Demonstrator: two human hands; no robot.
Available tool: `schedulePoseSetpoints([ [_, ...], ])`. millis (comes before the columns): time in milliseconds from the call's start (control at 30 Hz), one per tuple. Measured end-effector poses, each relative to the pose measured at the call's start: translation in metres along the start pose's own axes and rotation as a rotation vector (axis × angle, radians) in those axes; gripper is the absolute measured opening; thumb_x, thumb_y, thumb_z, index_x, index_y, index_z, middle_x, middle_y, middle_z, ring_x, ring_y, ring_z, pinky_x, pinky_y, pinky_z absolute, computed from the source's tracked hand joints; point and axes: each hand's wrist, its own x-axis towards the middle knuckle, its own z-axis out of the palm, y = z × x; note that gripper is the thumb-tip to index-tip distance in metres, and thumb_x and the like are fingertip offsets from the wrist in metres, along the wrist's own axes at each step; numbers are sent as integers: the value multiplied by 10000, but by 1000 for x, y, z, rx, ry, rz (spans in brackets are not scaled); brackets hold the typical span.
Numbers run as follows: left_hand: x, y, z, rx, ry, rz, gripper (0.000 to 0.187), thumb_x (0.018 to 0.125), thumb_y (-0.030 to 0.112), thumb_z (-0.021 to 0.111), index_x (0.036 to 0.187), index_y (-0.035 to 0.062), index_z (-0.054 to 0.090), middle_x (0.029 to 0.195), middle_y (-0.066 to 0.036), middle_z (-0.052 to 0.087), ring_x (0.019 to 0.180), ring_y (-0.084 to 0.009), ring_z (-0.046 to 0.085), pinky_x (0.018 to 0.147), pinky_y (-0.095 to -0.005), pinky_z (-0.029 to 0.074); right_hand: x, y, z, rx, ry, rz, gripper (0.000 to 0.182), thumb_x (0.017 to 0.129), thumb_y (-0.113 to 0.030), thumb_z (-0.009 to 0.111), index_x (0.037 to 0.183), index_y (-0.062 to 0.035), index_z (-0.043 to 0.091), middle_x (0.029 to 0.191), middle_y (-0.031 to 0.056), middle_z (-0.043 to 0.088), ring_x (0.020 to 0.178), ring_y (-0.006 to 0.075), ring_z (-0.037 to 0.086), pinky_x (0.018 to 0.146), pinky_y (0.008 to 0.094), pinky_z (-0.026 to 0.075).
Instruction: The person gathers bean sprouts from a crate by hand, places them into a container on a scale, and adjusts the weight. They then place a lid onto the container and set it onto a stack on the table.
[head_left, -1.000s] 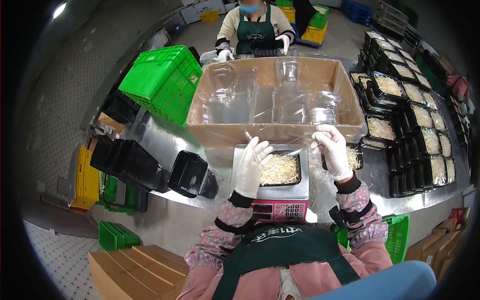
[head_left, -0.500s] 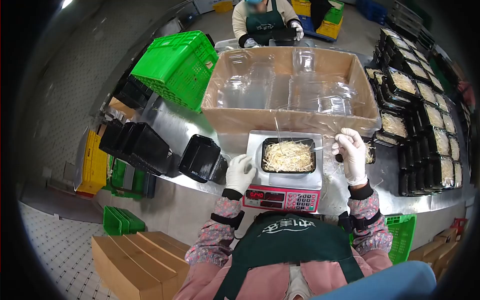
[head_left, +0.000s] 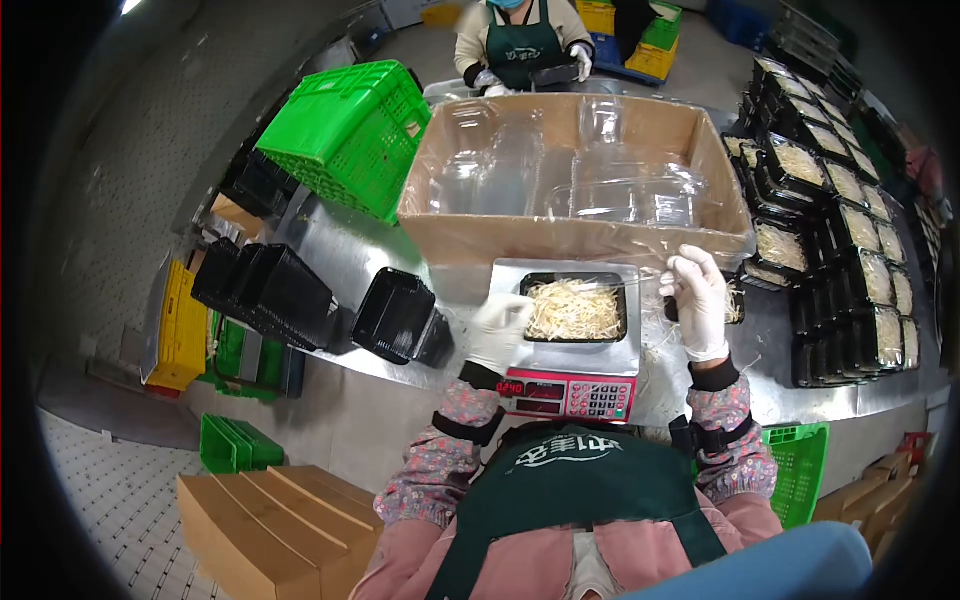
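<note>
A black tray (head_left: pixel 575 308) of pale, thin sprouts rests on the steel plate of a red scale (head_left: pixel 580 396). My left hand (head_left: pixel 498 332), in a white glove, is at the tray's left rim with its fingers pressed together; what they hold, if anything, cannot be made out. To the right of the tray, my gloved right hand (head_left: pixel 699 305) is raised and closed on a thin clear plastic lid (head_left: pixel 632 281), seen edge-on above the tray and hard to make out. Behind my right hand, a second black tray (head_left: pixel 738 305) of sprouts is partly hidden.
A cardboard box (head_left: pixel 560 240) of clear lids stands behind the scale. Green crates (head_left: pixel 345 135) and empty black trays (head_left: pixel 395 315) are at the left. Filled trays (head_left: pixel 880 285) are stacked at the right. Across the table a co-worker (head_left: pixel 522 50) holds a black tray.
My left hand has moved right and up to the tray's rim. The clear lid looks flatter and lower over the tray. The co-worker has shifted slightly left.
</note>
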Motion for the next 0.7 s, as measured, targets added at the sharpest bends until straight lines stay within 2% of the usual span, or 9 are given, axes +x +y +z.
schedulePoseSetpoints([
  [67, 8, 4, 17, 189, -250, -41, 207, 722, 90, 793, 896, 43, 691, 882, -113, 674, 862, -260, 642, 798, -347, 502, -1, 0, 4, 35, -29, -11, 274, 902, -68, 631, 1160, -8, 558, 924, 67, 663, 795, 129, 642, 658, 274, 555],
  [233, 19, 4, 13, 305, -307, 104, 186, 695, 115, 802, 845, 69, 702, 881, -103, 687, 884, -277, 645, 811, -374, 508, -4, -7, -11, 35, 17, -33, 279, 894, -64, 644, 1154, -6, 559, 918, 69, 664, 786, 137, 649, 654, 273, 554],
  [400, 20, -13, 2, 240, -414, 24, 226, 692, 101, 793, 900, 82, 706, 934, -105, 694, 932, -278, 649, 800, -356, 523, -8, -6, -14, 29, 52, -32, 269, 899, -68, 642, 1149, -13, 559, 918, 70, 666, 780, 135, 651, 651, 271, 553],
  [467, 26, -1, -5, 219, -295, 95, 218, 712, 96, 766, 921, 82, 704, 941, -76, 693, 916, -269, 641, 847, -372, 506, -10, -3, -13, 35, 45, -25, 265, 900, -70, 641, 1146, -15, 558, 921, 69, 666, 779, 134, 653, 652, 270, 553],
  [500, 26, 3, -10, 129, -203, 19, 260, 711, 45, 753, 967, 77, 713, 989, -93, 699, 936, -266, 655, 875, -361, 507, -11, 0, -12, 33, 41, -14, 264, 902, -72, 640, 1146, -16, 556, 925, 70, 668, 783, 135, 653, 652, 272, 554],
  [533, 27, 5, -18, 79, -147, -100, 282, 781, 51, 734, 1059, 52, 688, 1004, -97, 697, 947, -230, 661, 869, -326, 518, -12, 3, -12, 31, 37, -3, 264, 903, -73, 639, 1146, -17, 554, 928, 70, 671, 786, 135, 654, 651, 274, 555],
  [600, 32, 19, -26, -379, 40, -509, 364, 861, 118, 713, 1196, 10, 622, 1045, -105, 681, 969, -194, 652, 871, -283, 527, -14, 12, -9, 20, 29, 1, 256, 906, -74, 638, 1139, -16, 552, 930, 78, 675, 775, 144, 661, 647, 276, 554],
  [633, 34, 21, -30, -473, 36, -494, 456, 927, 154, 653, 1322, -25, 512, 1074, -112, 658, 981, -180, 643, 862, -284, 544, -16, 16, -3, 23, 13, 16, 249, 907, -72, 637, 1134, -16, 551, 927, 83, 676, 765, 148, 665, 646, 276, 555],
  [700, 34, 35, -29, -691, 70, -495, 461, 942, 116, 617, 1357, -21, 473, 1094, -119, 649, 960, -189, 644, 840, -304, 548, -22, 24, 14, 23, -11, 37, 224, 907, -61, 633, 1112, -19, 551, 919, 97, 676, 741, 165, 674, 650, 275, 557],
])
